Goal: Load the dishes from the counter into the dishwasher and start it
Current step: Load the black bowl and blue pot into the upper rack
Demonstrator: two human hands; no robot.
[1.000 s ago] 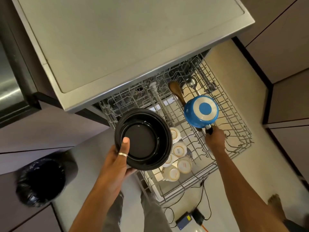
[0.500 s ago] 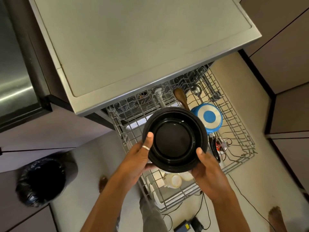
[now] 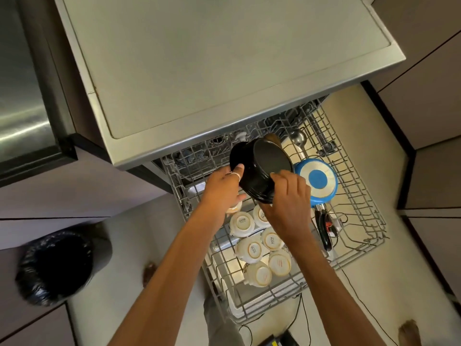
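Observation:
A black bowl point(image 3: 262, 168) is tilted on its side over the back of the pulled-out dishwasher rack point(image 3: 361, 221). My left hand point(image 3: 223, 188) grips its left rim and my right hand point(image 3: 289, 196) holds its right lower edge. Just right of it a blue saucepan point(image 3: 318, 181) lies bottom-up in the rack, its black handle pointing toward me. Several white cups point(image 3: 259, 245) sit upside down in the rack's front left. A wooden spoon tip and a metal ladle point(image 3: 298, 138) lie at the rack's back.
The grey counter top point(image 3: 212, 58) overhangs the rack's back. A black-lined bin point(image 3: 55, 265) stands on the floor at the left. Cables and a small box point(image 3: 277, 340) lie below the rack's front. Brown cabinets point(image 3: 424, 96) close the right side.
The right hand let go of the blue saucepan, left bottom-up in the rack, and joined the left on the black bowl. Both hands carried the bowl toward the rack's back and tilted it sideways.

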